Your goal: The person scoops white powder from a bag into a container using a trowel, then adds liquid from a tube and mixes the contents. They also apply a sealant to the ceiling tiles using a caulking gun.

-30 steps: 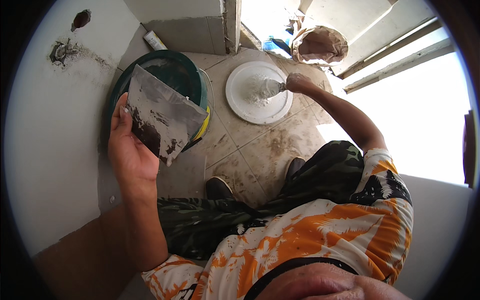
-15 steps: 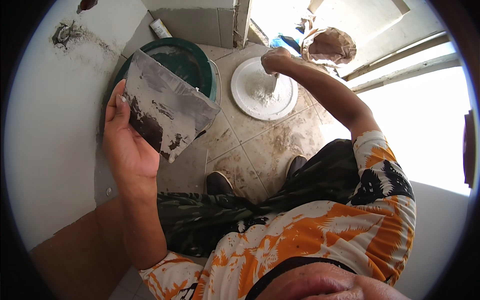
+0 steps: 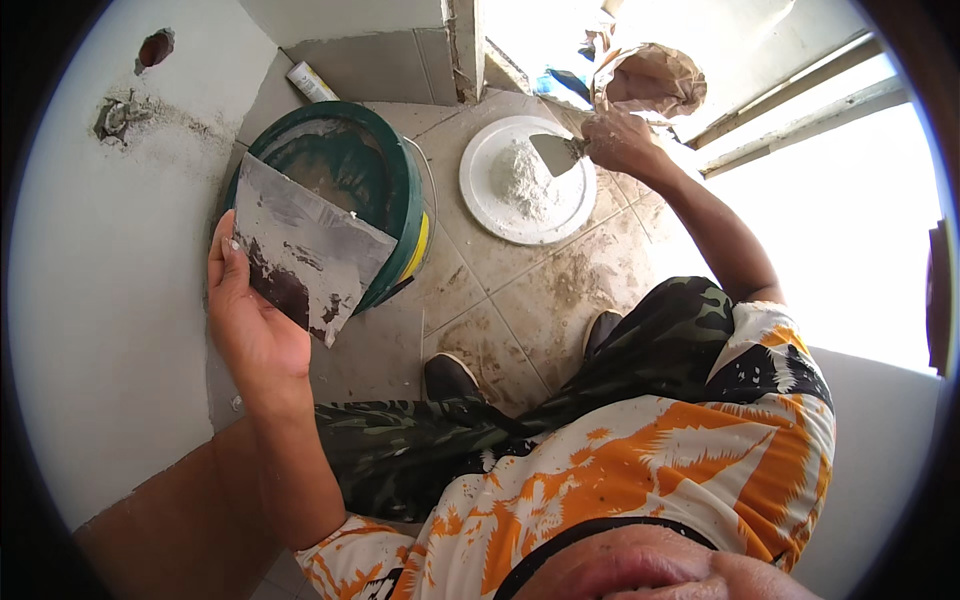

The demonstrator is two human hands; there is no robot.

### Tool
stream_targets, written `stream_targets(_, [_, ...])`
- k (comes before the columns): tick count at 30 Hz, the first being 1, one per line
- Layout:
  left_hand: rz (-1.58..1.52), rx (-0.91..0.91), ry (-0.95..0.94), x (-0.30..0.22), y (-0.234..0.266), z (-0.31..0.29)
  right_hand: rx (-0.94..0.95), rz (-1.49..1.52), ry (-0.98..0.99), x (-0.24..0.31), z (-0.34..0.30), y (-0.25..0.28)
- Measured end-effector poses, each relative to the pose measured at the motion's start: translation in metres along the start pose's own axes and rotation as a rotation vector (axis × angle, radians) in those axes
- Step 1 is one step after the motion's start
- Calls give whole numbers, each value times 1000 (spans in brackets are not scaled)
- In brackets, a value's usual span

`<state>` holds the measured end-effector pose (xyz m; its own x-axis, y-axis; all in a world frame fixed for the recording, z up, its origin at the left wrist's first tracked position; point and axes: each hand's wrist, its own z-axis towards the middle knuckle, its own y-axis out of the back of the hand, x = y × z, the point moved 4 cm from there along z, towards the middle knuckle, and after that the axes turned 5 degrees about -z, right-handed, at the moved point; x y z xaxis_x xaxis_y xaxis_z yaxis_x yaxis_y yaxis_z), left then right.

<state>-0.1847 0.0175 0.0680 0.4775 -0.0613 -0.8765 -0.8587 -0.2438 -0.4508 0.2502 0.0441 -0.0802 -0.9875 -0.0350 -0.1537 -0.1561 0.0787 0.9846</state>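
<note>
My left hand (image 3: pixel 258 320) grips the edge of a flat square board (image 3: pixel 320 245) smeared with grey plaster. The board is tilted and covers part of a round green bucket lid or tub (image 3: pixel 408 215). In my right hand (image 3: pixel 622 147) is a putty knife (image 3: pixel 556 153), its wide blade pointing left. The blade hangs over the right side of a round white lid (image 3: pixel 478 205) lying on the floor. A heap of white powder (image 3: pixel 530 180) rests in the middle of that lid. My fingers hide most of the knife's handle.
An open brown paper bag (image 3: pixel 655 82) stands beyond my right hand. A white tube (image 3: pixel 312 82) leans in the far corner behind the green tub. The left wall (image 3: pixel 110 300) has rough holes. My shoes (image 3: pixel 452 378) stand on dirty floor tiles (image 3: pixel 500 290).
My right hand has moved right and slightly nearer, lifting the putty knife from the powder. The powder heap looks taller. The board in my left hand has shifted left and nearer.
</note>
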Motion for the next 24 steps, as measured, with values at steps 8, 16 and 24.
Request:
stream_targets(8, [87, -47, 36, 6, 3, 10, 95, 749, -558, -141, -85, 60])
stream_targets(16, [209, -114, 21, 2, 10, 3, 106, -85, -351, -188, 69, -65])
stream_targets(24, [183, -158, 40, -10, 2, -25, 126, -233, -298, -172, 173, -114])
